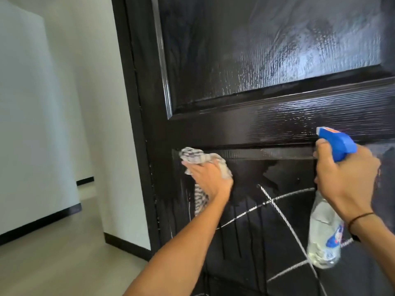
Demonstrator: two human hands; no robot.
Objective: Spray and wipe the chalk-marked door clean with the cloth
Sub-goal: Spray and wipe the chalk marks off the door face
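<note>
1. The left hand point(206, 178) is pressing a bunched checked cloth point(196, 155) against the upper left corner of the lower panel of the black door point(267, 67), its grip curled over the fabric.
2. The right hand point(346, 178) is holding a spray bottle point(324, 229) by the neck, grip wrapped under the blue head, nozzle toward the door.
3. White chalk lines point(275, 205) are crossing the lower panel between the hands, with wet streaks running down it.
4. The upper panel is glistening wet.
</note>
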